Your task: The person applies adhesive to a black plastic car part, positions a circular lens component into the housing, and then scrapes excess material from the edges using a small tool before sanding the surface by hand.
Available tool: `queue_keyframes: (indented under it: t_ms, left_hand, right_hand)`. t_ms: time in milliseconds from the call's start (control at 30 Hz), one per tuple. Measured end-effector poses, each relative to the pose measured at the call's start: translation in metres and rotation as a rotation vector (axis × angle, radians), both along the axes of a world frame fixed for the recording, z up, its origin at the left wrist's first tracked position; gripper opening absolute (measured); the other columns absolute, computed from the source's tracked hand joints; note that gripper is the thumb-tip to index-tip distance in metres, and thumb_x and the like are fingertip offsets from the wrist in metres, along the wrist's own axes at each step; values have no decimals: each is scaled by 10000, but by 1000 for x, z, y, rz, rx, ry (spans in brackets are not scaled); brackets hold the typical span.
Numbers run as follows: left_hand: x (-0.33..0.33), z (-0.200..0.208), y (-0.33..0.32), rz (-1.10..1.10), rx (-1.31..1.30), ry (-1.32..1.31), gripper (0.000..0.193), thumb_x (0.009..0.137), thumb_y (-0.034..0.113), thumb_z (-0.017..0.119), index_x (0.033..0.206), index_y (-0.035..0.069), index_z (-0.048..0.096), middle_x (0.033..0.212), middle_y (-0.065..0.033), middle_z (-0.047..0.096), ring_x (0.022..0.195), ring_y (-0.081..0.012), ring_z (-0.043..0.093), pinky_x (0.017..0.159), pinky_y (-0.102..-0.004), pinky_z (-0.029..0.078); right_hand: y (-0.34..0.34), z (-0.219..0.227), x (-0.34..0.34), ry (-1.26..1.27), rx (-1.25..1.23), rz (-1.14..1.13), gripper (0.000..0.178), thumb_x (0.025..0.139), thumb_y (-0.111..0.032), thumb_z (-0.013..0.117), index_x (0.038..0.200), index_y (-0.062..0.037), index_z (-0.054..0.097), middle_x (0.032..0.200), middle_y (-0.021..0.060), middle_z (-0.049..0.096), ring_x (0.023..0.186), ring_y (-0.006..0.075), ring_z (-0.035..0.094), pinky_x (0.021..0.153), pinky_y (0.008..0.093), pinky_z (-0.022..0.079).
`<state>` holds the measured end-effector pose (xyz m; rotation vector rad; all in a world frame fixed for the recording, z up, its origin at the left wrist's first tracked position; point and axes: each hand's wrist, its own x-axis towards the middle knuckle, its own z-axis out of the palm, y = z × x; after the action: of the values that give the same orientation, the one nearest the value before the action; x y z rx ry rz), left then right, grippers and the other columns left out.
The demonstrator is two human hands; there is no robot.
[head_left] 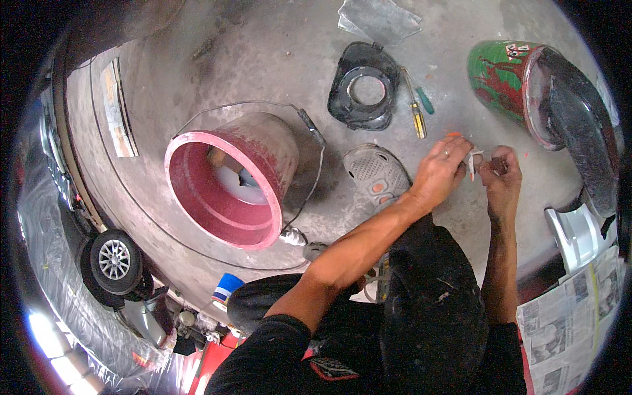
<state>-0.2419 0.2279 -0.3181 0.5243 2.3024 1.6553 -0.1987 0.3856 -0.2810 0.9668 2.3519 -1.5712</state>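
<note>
My left hand (440,172) is closed, fingertips pinched on a small white piece with orange bits (472,160); its kind is unclear. Another orange spot shows by the knuckles. Close beside it, my right hand (501,181) is closed, its fingers curled around something brownish that they mostly hide. Both hands are above the concrete floor (454,79), beyond my knees. Nearest to them lie a screwdriver with a yellow handle (419,122) and a small green-handled tool (424,100). A black plastic part with a round hole (349,85) lies just past these.
At the left, a pink bucket (181,191) with a wire handle is tipped toward me. A green and red container (494,72) at the right bears a long black part (586,125). A silver panel (573,234) and newspaper (566,322) are nearer. A wheel (116,261) stands at left.
</note>
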Motion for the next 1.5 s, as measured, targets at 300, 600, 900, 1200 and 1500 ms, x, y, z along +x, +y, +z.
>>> queue_keyframes:
  t_ms: [300,600,900,1200,1500]
  left_hand:
    - [-27,-9,31,-10,8,-120,753,697,-39,664,1385,18,365,1244,-243,544,1212,-406,484,990,-457,425]
    - [-28,13,-1,233,-104,-60,400,818,36,608,1209,10,531,1199,-235,578,1110,-389,567,918,-430,468]
    - [-1,-10,-109,728,-317,-471,321,993,271,473,824,11,557,659,-147,550,627,-273,556,617,-397,439]
    - [-9,-9,-115,857,71,-691,234,1011,204,437,944,-1,526,740,-63,588,705,-149,589,681,-302,487]
    - [-18,88,-124,603,942,-1041,235,982,65,479,1192,-9,555,1129,-104,618,1007,-183,615,943,-339,504]
  right_hand:
    - [20,-29,-18,-13,-620,-420,324,888,-98,635,1188,7,571,1135,84,601,999,180,595,835,300,506]
    - [17,-48,-47,-4,-294,-401,388,935,-214,620,1216,47,565,1179,107,604,1056,177,591,894,319,505]
    - [4,-33,-43,15,69,-243,430,925,-276,624,1211,42,574,1126,126,627,945,165,615,741,285,556]
    - [-37,8,7,75,193,-162,374,944,-180,586,1250,25,528,1199,141,587,951,158,603,748,262,528]
    - [-88,37,-30,12,-96,53,213,946,-108,557,1113,12,607,1016,61,628,863,107,588,758,255,491]
